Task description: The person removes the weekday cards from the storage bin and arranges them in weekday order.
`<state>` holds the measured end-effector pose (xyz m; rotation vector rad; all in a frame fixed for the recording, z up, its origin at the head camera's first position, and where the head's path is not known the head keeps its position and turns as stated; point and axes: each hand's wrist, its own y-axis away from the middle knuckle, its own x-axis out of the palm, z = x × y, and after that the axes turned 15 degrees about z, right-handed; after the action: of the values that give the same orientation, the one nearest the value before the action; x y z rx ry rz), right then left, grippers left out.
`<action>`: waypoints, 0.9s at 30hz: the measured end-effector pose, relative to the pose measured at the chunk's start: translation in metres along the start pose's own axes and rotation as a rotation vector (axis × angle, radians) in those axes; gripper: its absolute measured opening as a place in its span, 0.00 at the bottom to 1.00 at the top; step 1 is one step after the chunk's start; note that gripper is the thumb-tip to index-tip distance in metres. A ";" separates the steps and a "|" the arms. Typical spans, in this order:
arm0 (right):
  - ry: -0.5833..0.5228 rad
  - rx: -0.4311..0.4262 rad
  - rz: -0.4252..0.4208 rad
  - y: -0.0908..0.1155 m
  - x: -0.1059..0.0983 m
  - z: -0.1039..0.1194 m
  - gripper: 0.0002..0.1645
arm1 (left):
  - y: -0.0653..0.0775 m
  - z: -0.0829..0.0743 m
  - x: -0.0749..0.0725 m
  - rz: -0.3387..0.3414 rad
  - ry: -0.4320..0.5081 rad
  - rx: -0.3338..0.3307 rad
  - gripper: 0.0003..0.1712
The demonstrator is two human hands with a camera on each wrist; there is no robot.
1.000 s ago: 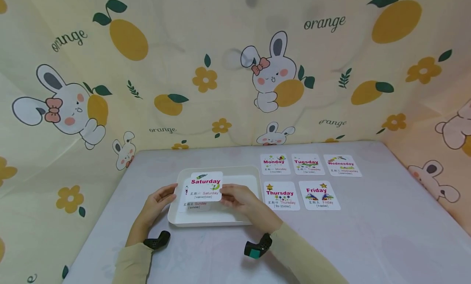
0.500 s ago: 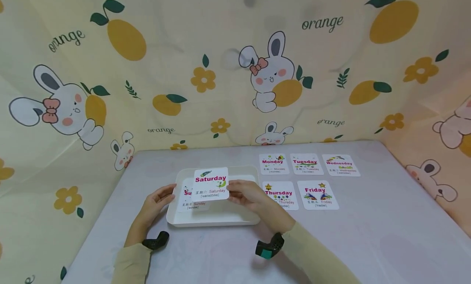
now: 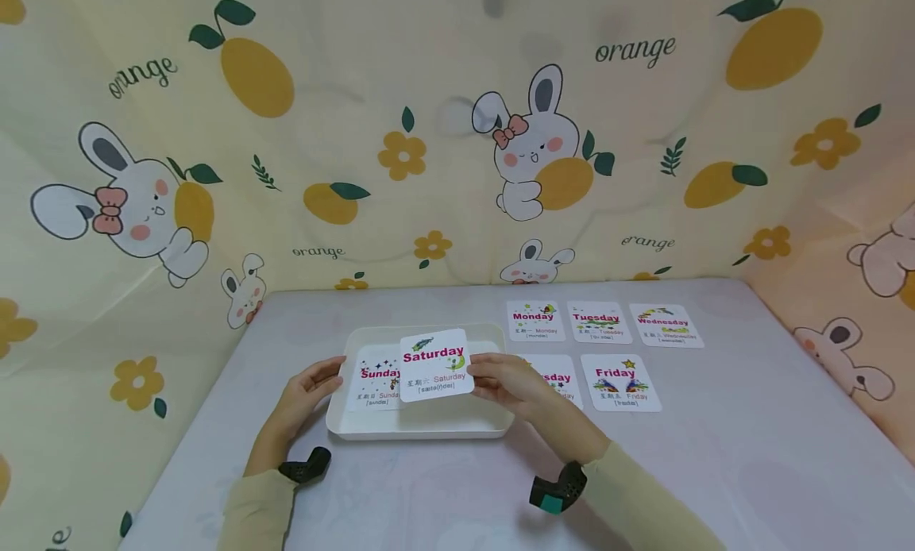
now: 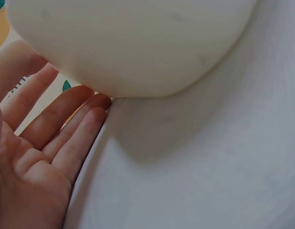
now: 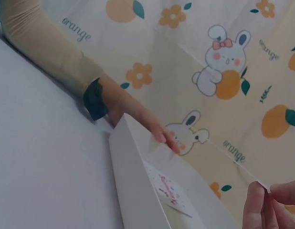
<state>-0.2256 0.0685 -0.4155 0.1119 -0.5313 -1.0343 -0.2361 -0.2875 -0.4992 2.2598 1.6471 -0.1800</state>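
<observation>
My right hand (image 3: 513, 383) pinches the right edge of a white "Saturday" card (image 3: 434, 365) between thumb and fingers, holding it raised over the tray. In the right wrist view this card shows edge-on as a thin line from the pinching fingertips (image 5: 257, 198). A "Sunday" card (image 3: 373, 384) lies in the left part of the white tray (image 3: 457, 426), its right side partly hidden by the raised card. At the tray's left end, my left hand (image 3: 303, 398) rests its fingers against the rim. The left wrist view shows those fingers (image 4: 80, 138) fairly straight, touching the tray wall.
Right of the tray, a back row holds Monday (image 3: 535, 321), Tuesday (image 3: 599, 323) and Wednesday (image 3: 666, 326) cards. In front lie a Thursday card (image 3: 565, 376), partly behind my right hand, and a Friday card (image 3: 621, 383). A patterned cloth (image 3: 457, 35) stands behind the table.
The right hand has carried the Saturday card rightward over the tray, uncovering more of the Sunday card. That hand now covers part of the Thursday card. The left hand stays at the rim.
</observation>
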 end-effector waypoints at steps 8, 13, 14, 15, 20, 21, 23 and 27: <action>0.009 -0.013 0.004 0.016 -0.014 0.001 0.24 | -0.002 0.003 -0.001 -0.002 0.001 -0.009 0.34; 0.020 -0.002 0.010 0.024 -0.023 0.006 0.23 | -0.003 0.004 -0.001 -0.001 -0.001 -0.005 0.35; 0.029 -0.003 0.012 0.026 -0.024 0.007 0.23 | -0.003 0.004 -0.001 -0.002 -0.002 -0.007 0.35; 0.038 -0.004 0.015 0.027 -0.026 0.008 0.24 | -0.003 0.004 -0.001 -0.001 -0.004 -0.011 0.36; 0.093 -0.004 0.010 0.033 -0.034 0.012 0.25 | -0.002 0.003 -0.001 -0.008 -0.011 -0.034 0.36; 0.100 -0.002 0.008 0.034 -0.036 0.013 0.25 | -0.001 0.002 -0.001 -0.009 -0.012 -0.037 0.36; 0.102 0.004 -0.001 0.037 -0.040 0.013 0.25 | -0.001 0.002 -0.001 -0.009 -0.017 -0.037 0.35; 0.091 0.010 0.001 0.042 -0.049 0.014 0.24 | -0.001 0.002 -0.001 -0.009 -0.016 -0.032 0.34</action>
<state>-0.2184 0.1339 -0.4075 0.1669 -0.4539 -1.0203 -0.2374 -0.2891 -0.5008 2.2220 1.6406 -0.1724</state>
